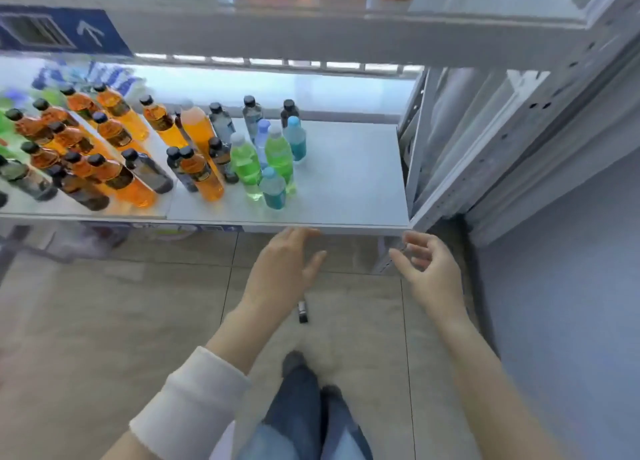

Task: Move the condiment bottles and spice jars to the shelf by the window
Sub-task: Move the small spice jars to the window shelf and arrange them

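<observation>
The picture is a bit blurry, so the labels on the bottles cannot be read. At the top, a higher shelf (pixel 311 26) cuts off some green and orange things — only their bottoms show. At the far left, more bottles run off the edge of the view.

The left hand (pixel 280 272) is flat, its fingers (pixel 301 232) apart and holding nothing; the tips are right at the front edge of the white shelf (pixel 353 182). The right hand (pixel 427 274) is a little to the side, near the shelf's right front corner, with its fingers (pixel 415 239) loosely curled and spread — it holds nothing too.

Past the fingers of both hands, the right part of the shelf is bare and open. Farther left of the fingers stand the bottles: a small bunch of green and blue bottles (pixel 273 161) closest, then orange bottles with black caps (pixel 114 161) and some dark ones (pixel 149 170), packed close together.

To the right of the right hand is a grey metal post (pixel 415 148) and a wall, so it is tight there.

Below the hands is the tiled floor (pixel 121 321). A small dark thing (pixel 303 311) lies on it just under the left wrist; I cannot tell what it is. The person's legs in blue jeans (pixel 304 411) show at the bottom.
</observation>
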`<state>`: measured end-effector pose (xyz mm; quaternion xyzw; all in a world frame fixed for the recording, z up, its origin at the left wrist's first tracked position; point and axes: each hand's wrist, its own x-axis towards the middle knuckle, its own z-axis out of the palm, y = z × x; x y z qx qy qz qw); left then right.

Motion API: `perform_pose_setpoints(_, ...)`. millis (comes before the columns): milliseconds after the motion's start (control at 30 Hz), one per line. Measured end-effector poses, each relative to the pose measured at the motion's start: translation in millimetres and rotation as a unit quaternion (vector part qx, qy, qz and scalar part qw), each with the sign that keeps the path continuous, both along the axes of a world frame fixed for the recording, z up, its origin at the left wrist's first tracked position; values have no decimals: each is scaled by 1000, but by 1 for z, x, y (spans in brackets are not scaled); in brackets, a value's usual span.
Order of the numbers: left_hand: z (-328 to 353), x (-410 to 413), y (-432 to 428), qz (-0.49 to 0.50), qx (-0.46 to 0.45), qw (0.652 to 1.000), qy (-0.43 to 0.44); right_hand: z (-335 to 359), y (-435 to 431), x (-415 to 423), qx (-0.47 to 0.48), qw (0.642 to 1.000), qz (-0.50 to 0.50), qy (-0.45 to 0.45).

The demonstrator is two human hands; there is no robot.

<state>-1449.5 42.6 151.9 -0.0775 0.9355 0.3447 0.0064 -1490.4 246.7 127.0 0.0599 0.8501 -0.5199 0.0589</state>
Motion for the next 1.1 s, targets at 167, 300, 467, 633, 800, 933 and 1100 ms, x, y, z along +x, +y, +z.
perform_pose_setpoints(167,-53,56,-39,57,23,993,-100,-54,-19,61,-21,993,-17,-114)
perform_pose_setpoints(300,-98,86,-70,79,52,984,-148,-94,-38,94,-21,981,-48,-185)
perform_pose_setpoints(467,-177,110,-96,84,111,965,-222,-167,-73,127,-20,961,-73,-266)
perform_pose_setpoints(633,-242,112,-103,97,134,947,-277,-219,-94,145,-7,943,-67,-324)
perform_pose_setpoints(800,-359,96,-112,124,147,937,-291,-331,-112,130,33,944,-30,-326)
perform_pose_setpoints(933,-495,80,-120,120,155,937,-289,-467,-126,111,32,934,-31,-354)
perform_pose_setpoints(1100,-655,60,-127,63,105,954,-275,-636,-135,87,81,922,19,-379)
